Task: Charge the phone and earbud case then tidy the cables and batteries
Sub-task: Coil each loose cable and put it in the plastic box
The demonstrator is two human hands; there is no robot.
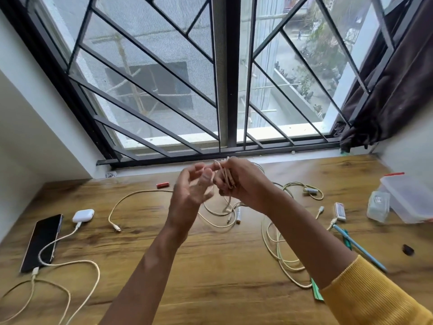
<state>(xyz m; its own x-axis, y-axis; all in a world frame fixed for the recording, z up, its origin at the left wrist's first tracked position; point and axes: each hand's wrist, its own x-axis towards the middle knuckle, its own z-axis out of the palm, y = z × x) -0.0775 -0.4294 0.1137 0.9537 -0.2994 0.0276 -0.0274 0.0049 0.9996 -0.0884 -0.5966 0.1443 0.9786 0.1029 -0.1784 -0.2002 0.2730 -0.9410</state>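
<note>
A black phone (42, 241) lies at the left of the wooden desk (210, 266) with a cream cable (68, 262) plugged into its near end. Beside it a white earbud case (83, 215) has a cable plugged in. Above the desk's middle, my right hand (239, 184) grips a coiled cream cable (225, 177). My left hand (189, 191) is next to it, fingers loosely curved and blurred, touching a loop of that cable. Its free length (140, 193) trails on the desk. A red battery (162, 184) and a white battery (238, 214) lie on the desk.
More cream cables (278, 252) lie tangled at the right. Clear plastic boxes (407, 198) stand at the far right with a small white block (340, 211), a blue pen (358, 247) and a small black object (408, 249). A barred window (222, 78) is behind the desk.
</note>
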